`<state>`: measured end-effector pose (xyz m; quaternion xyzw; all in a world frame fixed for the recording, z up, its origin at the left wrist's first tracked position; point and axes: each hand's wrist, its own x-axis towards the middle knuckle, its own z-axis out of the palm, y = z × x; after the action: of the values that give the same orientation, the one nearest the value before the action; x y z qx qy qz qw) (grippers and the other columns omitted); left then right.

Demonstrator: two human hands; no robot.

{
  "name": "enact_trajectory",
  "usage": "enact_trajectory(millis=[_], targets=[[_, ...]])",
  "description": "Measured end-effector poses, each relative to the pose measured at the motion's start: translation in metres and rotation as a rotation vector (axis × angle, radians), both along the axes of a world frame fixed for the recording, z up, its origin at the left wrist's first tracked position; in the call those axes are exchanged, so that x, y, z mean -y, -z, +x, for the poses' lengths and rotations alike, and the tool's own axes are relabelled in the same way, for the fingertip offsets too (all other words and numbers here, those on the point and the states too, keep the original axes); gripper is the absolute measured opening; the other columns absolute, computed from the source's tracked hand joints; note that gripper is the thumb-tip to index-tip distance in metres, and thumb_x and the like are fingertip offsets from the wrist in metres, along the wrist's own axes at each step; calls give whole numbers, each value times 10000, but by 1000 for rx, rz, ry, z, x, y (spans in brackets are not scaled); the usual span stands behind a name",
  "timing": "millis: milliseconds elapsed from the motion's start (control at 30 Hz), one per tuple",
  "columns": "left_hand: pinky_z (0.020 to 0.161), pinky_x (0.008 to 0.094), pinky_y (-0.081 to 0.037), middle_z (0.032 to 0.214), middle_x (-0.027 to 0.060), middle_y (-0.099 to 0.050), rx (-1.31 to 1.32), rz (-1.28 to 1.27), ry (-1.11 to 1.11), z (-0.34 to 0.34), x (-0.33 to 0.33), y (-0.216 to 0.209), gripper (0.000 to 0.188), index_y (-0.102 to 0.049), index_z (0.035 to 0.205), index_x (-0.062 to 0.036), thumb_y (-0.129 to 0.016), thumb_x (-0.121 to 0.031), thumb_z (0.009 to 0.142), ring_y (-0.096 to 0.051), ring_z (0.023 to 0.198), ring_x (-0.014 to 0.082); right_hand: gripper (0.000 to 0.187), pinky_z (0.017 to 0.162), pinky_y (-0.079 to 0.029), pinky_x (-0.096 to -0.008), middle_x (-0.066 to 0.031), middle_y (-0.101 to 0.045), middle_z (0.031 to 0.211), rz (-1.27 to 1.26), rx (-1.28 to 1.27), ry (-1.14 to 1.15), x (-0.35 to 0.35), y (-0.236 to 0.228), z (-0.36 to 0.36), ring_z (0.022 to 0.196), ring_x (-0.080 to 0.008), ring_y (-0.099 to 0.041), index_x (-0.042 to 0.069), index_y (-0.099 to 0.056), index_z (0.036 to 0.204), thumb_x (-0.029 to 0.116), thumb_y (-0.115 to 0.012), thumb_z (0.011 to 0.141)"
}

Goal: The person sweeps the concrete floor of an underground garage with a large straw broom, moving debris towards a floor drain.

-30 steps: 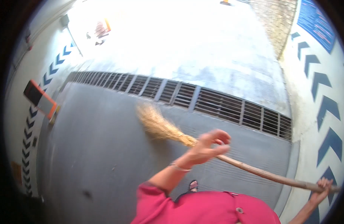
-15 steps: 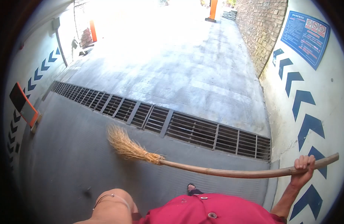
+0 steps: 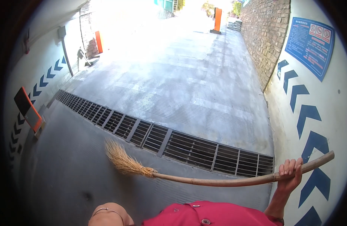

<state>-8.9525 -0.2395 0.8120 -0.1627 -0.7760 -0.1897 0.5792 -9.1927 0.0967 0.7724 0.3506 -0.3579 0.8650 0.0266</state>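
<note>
A straw broom [image 3: 128, 160] lies crosswise in front of me, its bristles down by the grey floor to the left and its long wooden handle rising to the right. Near the upper end of that handle, my right hand [image 3: 290, 176] is closed around it, fingers wrapped over the top. At the lower edge shows my left hand [image 3: 108, 215], a rounded patch of skin with a thin band around it. Its fingers are hidden, and it is apart from the broom.
A metal drain grate [image 3: 192, 147] crosses the floor just beyond the broom. White walls with dark arrows flank the ramp; a blue sign [image 3: 310, 43] hangs on the right. An orange-edged board [image 3: 28, 109] stands at left, an orange post [image 3: 217, 20] far ahead.
My right hand has shifted left and slightly down with the broom handle. The bristles have moved slightly left and down. The view has tilted up, and my foot has left it.
</note>
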Motion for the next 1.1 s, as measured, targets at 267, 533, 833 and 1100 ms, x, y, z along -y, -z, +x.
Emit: enact_trajectory(millis=[267, 533, 833, 1100], targets=[[698, 318, -434, 829, 83, -522, -41, -58, -74, 11, 11, -4, 142, -516, 894, -38, -500, -79, 759, -521, 789, 199, 237, 433, -447, -223, -35, -408, 539, -6, -78, 11, 19, -9, 5, 463, -104, -421, 115, -364, 714, 223, -531, 844], [704, 313, -432, 827, 76, -518, -90, -228, -173, 1, 34, -42, 135, -514, 891, -50, -496, -93, 765, -518, 791, 200, 202, 426, -467, -243, -44, -419, 536, -40, -85, 29, 26, -12, 9, 455, -115, -441, 107, -390, 725, 197, -522, 848], [711, 307, -430, 826, 67, -512, -148, -445, -321, -11, 20, -73, 127, -511, 889, -64, -492, -109, 772, -516, 793, 201, 237, 452, -474, -252, -53, -387, 541, -48, -89, -15, 27, -11, -1, 467, -127, -440, 100, -354, 687, 185, -447, 888], [718, 302, -428, 825, 60, -508, -76, -300, -500, 14, 12, -14, 120, -509, 887, -76, -488, -123, 778, -513, 795, 202, 236, 426, -411, -195, -13, -367, 559, 35, -71, -11, 37, -19, 1, 479, -82, -367, 115, -349, 710, 217, -498, 862]])
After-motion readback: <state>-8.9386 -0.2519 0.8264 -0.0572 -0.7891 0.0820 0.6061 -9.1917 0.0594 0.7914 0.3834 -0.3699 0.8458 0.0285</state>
